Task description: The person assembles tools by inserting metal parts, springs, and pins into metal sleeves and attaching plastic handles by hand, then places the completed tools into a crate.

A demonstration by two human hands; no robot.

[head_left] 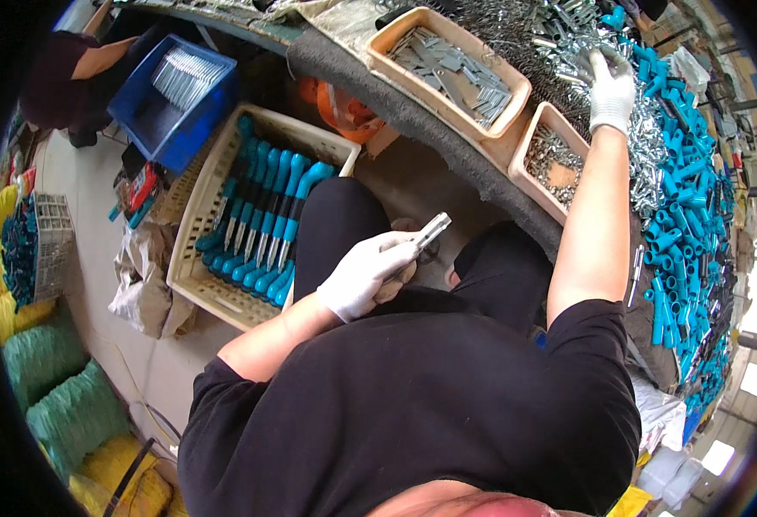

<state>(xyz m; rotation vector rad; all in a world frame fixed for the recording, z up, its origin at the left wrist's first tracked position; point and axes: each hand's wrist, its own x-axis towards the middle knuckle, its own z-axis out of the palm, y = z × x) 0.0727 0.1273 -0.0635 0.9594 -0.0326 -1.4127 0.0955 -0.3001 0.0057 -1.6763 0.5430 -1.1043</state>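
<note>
The left hand (368,274) grips the metal part (433,231) short of the surface's (452,148) near edge, its long axis slanting forward-right; beyond that edge, the right hand (609,84) is at the metal pile (646,168), whether grasping anything I cannot tell

No text, label, number or sign could be read anywhere in the head view. The red-and-black item (144,184) below the blue bin (193,133) was too small and blurred to make out (any print on it could not be told). The green sacks (79,412) and yellow sacks (124,470) showed nothing legible, nor did the metal piece (434,230) in the left hand (370,274).
</note>
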